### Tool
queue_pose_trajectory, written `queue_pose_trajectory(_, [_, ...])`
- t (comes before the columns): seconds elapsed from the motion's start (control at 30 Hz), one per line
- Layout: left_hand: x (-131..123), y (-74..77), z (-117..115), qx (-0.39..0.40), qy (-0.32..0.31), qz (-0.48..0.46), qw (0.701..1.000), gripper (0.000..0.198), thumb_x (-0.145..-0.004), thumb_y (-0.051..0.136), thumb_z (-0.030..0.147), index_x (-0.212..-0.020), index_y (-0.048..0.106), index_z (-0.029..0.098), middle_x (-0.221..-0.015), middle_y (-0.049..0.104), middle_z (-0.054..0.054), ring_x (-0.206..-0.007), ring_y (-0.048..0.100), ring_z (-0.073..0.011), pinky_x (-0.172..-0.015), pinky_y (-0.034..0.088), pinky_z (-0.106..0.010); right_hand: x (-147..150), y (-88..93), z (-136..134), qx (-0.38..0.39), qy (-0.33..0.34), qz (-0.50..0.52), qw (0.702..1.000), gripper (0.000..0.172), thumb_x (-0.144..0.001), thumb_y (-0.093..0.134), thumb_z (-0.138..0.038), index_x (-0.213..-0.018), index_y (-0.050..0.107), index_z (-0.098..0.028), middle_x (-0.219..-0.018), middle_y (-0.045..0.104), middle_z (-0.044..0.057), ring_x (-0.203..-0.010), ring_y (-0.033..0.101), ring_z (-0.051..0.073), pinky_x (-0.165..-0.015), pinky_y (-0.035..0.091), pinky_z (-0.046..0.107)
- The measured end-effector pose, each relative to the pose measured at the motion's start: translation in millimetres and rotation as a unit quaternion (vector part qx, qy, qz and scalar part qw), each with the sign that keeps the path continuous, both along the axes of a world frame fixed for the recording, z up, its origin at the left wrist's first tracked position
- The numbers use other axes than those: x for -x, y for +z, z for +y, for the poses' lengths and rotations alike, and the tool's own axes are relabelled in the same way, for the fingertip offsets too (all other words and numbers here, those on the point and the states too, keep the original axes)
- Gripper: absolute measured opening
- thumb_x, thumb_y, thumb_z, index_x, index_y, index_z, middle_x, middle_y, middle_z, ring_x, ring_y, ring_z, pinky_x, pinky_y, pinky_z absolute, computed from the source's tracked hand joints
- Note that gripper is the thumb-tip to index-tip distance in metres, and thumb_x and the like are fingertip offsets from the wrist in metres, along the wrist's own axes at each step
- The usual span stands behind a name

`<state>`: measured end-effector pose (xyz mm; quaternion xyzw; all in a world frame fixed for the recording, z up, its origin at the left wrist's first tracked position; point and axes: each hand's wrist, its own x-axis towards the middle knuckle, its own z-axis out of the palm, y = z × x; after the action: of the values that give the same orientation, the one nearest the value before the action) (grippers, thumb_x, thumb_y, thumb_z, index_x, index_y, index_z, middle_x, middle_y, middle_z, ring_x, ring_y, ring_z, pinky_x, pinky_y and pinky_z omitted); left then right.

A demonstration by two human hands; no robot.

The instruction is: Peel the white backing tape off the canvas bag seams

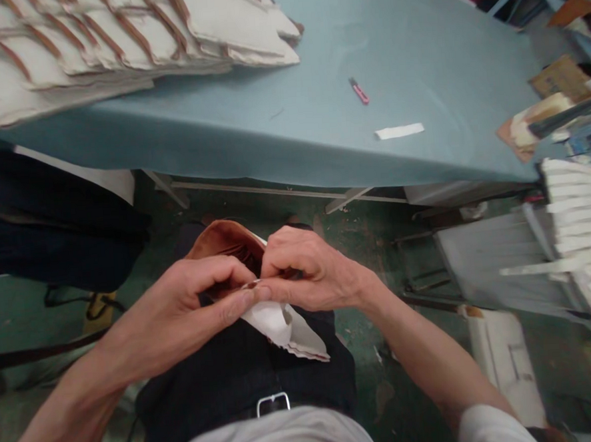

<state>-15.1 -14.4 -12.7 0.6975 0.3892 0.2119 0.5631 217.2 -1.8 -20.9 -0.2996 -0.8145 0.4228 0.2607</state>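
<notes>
Over my lap I hold a white sewn piece with a brown lining (pixel 226 235); its kind is not clear. My left hand (pixel 190 304) is closed on its edge, thumb on top and fingers curled underneath. Right beside it, my right hand (pixel 308 267) pinches the same edge, the two thumb tips almost meeting. Below the thumbs hangs a folded white flap (pixel 271 319) with a ragged lower edge. What lies between the fingertips is mostly hidden by my fingers.
A blue-covered table (pixel 319 123) stands in front, bearing stacked white pieces with brown edges (pixel 129 38), a pink thread snipper (pixel 359 91) and a white strip (pixel 399 132). More white pieces (pixel 578 210) lie at right. Dark cloth (pixel 50 219) hangs at left.
</notes>
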Motion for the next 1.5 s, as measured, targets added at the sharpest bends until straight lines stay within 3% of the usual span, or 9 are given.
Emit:
queue_pose_trajectory(0.17, [-8,-4.0,-3,0.011,0.011,-0.055,0.998,0.036,-0.097,0.068,0.034,-0.065,0.061,0.019,-0.059,0.049,0.004,-0.054,0.042,-0.0104,-0.050,0.033,-0.021,4,1.9,-16,0.215,-0.045,0.099,0.971,0.051,-0.102,0.060,-0.059,-0.068,0.049,-0.023,-0.061,0.041,-0.006,-0.055,0.034,0.011,-0.055,0.029,0.028])
queue_pose_trajectory(0.3, [-14,-17.2,-11,0.145,0.060,-0.190,0.969,0.042,-0.098,0.067,0.048,-0.070,0.055,0.020,-0.063,0.047,0.004,-0.051,0.040,-0.0096,-0.045,0.032,-0.021,10,4.0,-27,0.281,-0.086,0.146,0.945,0.052,-0.103,0.052,-0.066,-0.074,0.051,-0.023,-0.063,0.038,-0.006,-0.055,0.031,0.010,-0.052,0.027,0.027])
queue_pose_trajectory(0.4, [-16,-32.3,-17,0.238,0.074,-0.255,0.934,0.048,-0.094,0.073,0.056,-0.071,0.052,0.020,-0.061,0.046,0.005,-0.048,0.037,-0.0084,-0.042,0.031,-0.020,9,4.5,-29,0.276,-0.080,0.124,0.950,0.048,-0.104,0.050,-0.063,-0.078,0.052,-0.022,-0.064,0.039,-0.006,-0.057,0.034,0.011,-0.052,0.028,0.026])
queue_pose_trajectory(0.53, [-15,-42.4,-22,0.287,0.063,-0.277,0.915,0.052,-0.092,0.076,0.058,-0.070,0.047,0.021,-0.059,0.042,0.007,-0.047,0.033,-0.0073,-0.041,0.027,-0.019,5,4.4,-27,0.219,-0.048,0.084,0.971,0.031,-0.106,0.049,-0.041,-0.081,0.052,-0.022,-0.066,0.044,-0.006,-0.058,0.037,0.011,-0.055,0.030,0.026])
queue_pose_trajectory(0.63, [-12,-36.6,-18,0.244,0.052,-0.246,0.936,0.049,-0.094,0.072,0.058,-0.072,0.050,0.020,-0.063,0.043,0.006,-0.051,0.034,-0.0085,-0.044,0.028,-0.020,2,4.7,-24,0.161,-0.053,0.061,0.984,0.021,-0.100,0.049,-0.026,-0.080,0.051,-0.023,-0.067,0.047,-0.006,-0.059,0.040,0.010,-0.058,0.032,0.026])
queue_pose_trajectory(0.83, [-6,-14.7,-1,0.093,-0.016,-0.112,0.989,0.042,-0.100,0.062,0.051,-0.072,0.058,0.019,-0.067,0.047,0.003,-0.059,0.040,-0.0122,-0.051,0.033,-0.022,-3,9.7,-15,0.080,-0.058,0.017,0.995,0.021,-0.100,0.049,-0.029,-0.080,0.055,-0.022,-0.072,0.058,-0.002,-0.065,0.049,0.013,-0.066,0.038,0.028])
queue_pose_trajectory(1.07, [-17,-7.4,6,0.109,-0.004,-0.080,0.991,0.049,-0.094,0.068,0.047,-0.062,0.043,0.020,-0.062,0.034,0.006,-0.057,0.027,-0.0095,-0.047,0.025,-0.021,-6,16.1,-9,0.028,-0.077,-0.008,0.997,0.021,-0.101,0.052,-0.027,-0.081,0.057,-0.022,-0.073,0.061,-0.003,-0.066,0.048,0.013,-0.069,0.037,0.029])
queue_pose_trajectory(1.33, [-17,-11.3,9,0.166,-0.031,-0.098,0.981,0.045,-0.091,0.071,0.047,-0.063,0.048,0.020,-0.061,0.036,0.006,-0.054,0.028,-0.0093,-0.047,0.023,-0.021,-7,4.8,-8,0.055,-0.083,0.009,0.995,0.021,-0.103,0.057,-0.029,-0.083,0.060,-0.022,-0.076,0.063,-0.002,-0.069,0.053,0.013,-0.069,0.040,0.028])
queue_pose_trajectory(1.5, [-16,-16.0,8,0.164,-0.032,-0.073,0.983,0.046,-0.096,0.063,0.052,-0.065,0.058,0.017,-0.063,0.042,0.003,-0.057,0.033,-0.0106,-0.050,0.026,-0.023,-4,-4.1,-10,0.056,-0.132,0.087,0.986,0.018,-0.105,0.057,-0.035,-0.097,0.064,-0.022,-0.105,0.072,0.007,-0.101,0.066,0.020,-0.093,0.049,0.034])
